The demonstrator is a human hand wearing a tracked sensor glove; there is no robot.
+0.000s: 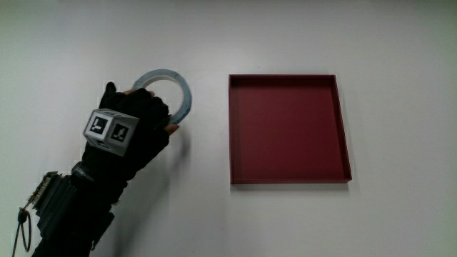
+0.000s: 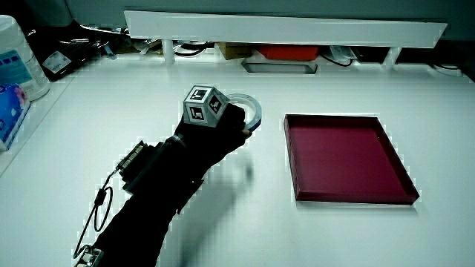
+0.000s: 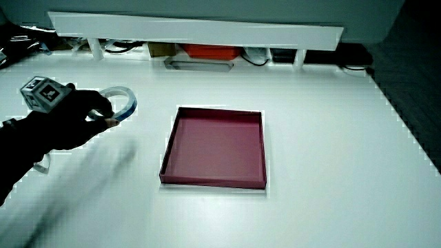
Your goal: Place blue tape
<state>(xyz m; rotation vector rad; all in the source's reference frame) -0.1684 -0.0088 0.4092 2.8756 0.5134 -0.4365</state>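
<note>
The blue tape [image 1: 183, 81] is a pale blue ring, and the hand [image 1: 132, 123] is shut on its edge nearest the person. The ring seems lifted a little off the white table, with a faint shadow under it. Both side views show the same grasp, with the tape [image 2: 254, 106] [image 3: 128, 97] sticking out past the fingers of the hand [image 2: 215, 122] [image 3: 83, 114]. A square dark red tray [image 1: 285, 128] lies beside the hand and tape with nothing in it; it appears in both side views [image 2: 345, 156] [image 3: 217, 145].
A low white partition [image 2: 282, 30] runs along the table's edge farthest from the person, with cables and small items under it. A white container [image 2: 18, 59] and a blue-printed pack [image 2: 9, 111] stand at the table's side edge.
</note>
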